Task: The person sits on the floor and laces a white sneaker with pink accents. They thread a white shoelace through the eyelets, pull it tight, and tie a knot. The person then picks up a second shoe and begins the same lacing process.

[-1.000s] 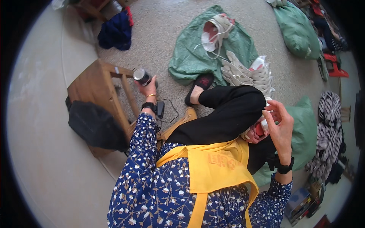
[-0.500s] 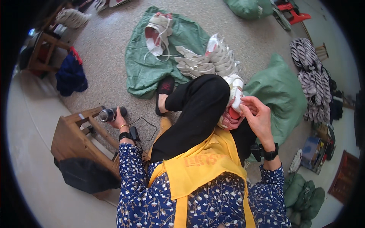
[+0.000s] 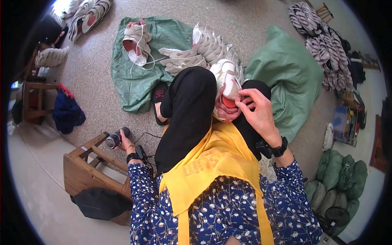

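Observation:
Low at the left, beside a wooden stool (image 3: 75,171), my left hand (image 3: 123,143) is closed round a dark cylindrical tool (image 3: 115,139) with a silvery rim at one end. A white and beige sports shoe (image 3: 228,83) with a pink-red lining rests between my knees, its opening toward me. Over that opening is my right hand (image 3: 260,116), thumb and forefinger pinched together at the shoe's edge. Whatever lies between those fingertips is too small to make out.
A flat green sack (image 3: 126,92) bears a laced shoe (image 3: 136,43). Next to it runs a row of nested pale shoe uppers (image 3: 210,47). A full green sack (image 3: 286,69) stands by my right knee. A black cord (image 3: 149,134) runs near the tool.
The view has shifted, so the sacks and shoes sit further left in it. My left hand still grips the tool, and my right fingers remain pinched at the shoe.

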A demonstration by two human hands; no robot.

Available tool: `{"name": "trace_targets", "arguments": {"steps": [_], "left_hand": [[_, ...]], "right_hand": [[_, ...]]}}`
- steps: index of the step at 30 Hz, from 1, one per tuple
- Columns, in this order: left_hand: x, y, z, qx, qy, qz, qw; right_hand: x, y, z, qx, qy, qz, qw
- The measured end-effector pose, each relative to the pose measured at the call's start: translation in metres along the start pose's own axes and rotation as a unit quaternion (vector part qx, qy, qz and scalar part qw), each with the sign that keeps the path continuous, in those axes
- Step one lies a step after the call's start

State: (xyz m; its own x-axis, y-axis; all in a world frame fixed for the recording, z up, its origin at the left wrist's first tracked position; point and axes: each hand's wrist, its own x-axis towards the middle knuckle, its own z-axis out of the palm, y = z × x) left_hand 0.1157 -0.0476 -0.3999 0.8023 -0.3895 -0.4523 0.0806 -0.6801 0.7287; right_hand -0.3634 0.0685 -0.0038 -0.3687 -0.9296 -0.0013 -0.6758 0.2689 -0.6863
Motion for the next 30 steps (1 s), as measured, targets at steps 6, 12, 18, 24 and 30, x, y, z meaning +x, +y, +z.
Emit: {"name": "trace_targets", "arguments": {"steps": [6,12,18,24,30], "left_hand": [[0.010,-0.017,-0.001,0.053,-0.125,-0.111,0.985],[0.015,-0.022,-0.006,0.163,-0.314,-0.182,0.917],[-0.133,0.068,0.032,0.132,-0.524,-0.003,0.842],[-0.244,0.216,0.021,0.085,-0.425,0.501,0.750],[-0.406,0.267,-0.018,0.039,-0.491,0.728,0.477]], "right_hand": [[-0.006,0.014,0.005,0.004,0.019,-0.003,1.000],[-0.012,0.025,0.010,-0.002,0.010,-0.010,1.000],[-0.015,0.042,0.014,-0.106,0.055,-0.052,0.992],[-0.010,0.047,0.012,-0.091,0.049,-0.058,0.993],[-0.007,0.050,0.018,-0.101,0.056,-0.048,0.992]]}}
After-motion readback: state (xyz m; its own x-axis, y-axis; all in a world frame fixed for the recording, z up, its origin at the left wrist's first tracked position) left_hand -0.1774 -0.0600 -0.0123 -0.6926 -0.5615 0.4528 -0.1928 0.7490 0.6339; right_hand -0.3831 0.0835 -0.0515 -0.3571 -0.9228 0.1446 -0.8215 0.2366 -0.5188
